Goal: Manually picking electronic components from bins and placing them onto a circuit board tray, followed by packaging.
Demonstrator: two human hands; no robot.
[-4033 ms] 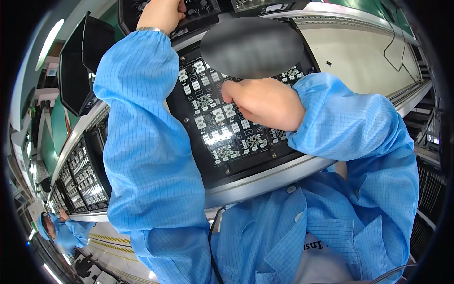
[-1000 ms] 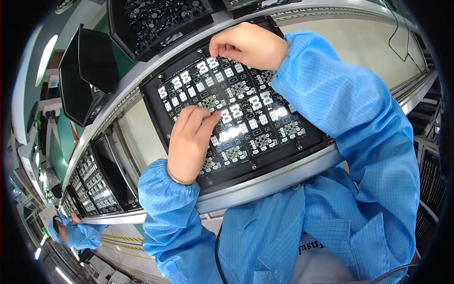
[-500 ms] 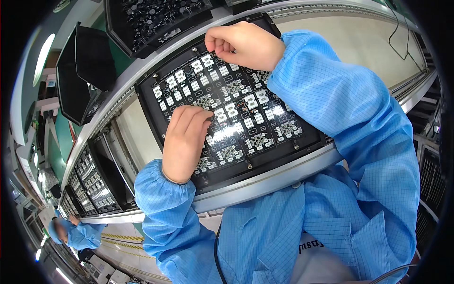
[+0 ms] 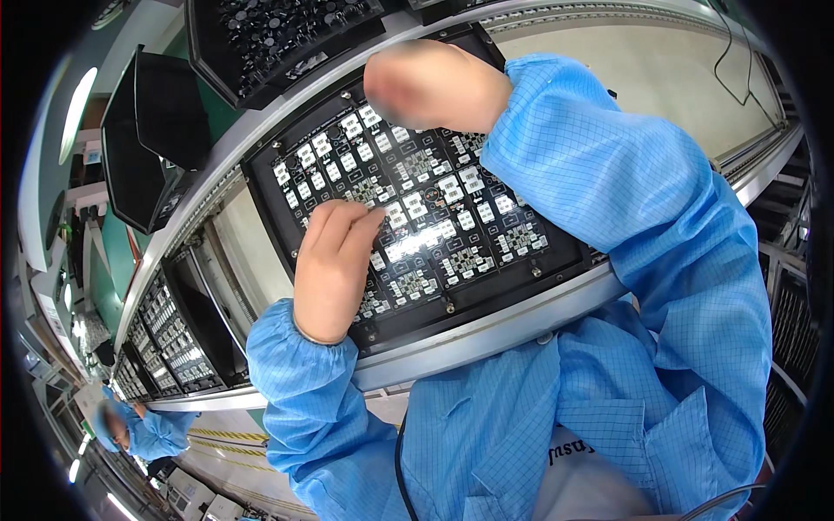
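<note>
A black tray of circuit boards (image 4: 450, 263), dotted with white square parts, lies before me on a conveyor. Over its left part, my left hand (image 4: 334, 260) bends down with its fingers drawn together, and whatever the tips pinch, if anything, is too small to make out. My right hand (image 4: 439, 87) is above the tray's far edge. Its fingers are smeared, so their hold does not show. Beneath that hand and the blue sleeve (image 4: 565, 148), part of the boards is hidden.
Beyond the rail stands a black bin (image 4: 291, 39) full of small dark components, with another black bin (image 4: 148, 139) left of it. More board trays (image 4: 174, 334) sit farther left along the line. A person in blue (image 4: 148, 431) works there. A thin cable (image 4: 725, 74) hangs at the right.
The tray has shifted slightly left. My right hand has moved a little left and its fingers are now smeared, while my left hand has shifted slightly left and down.
</note>
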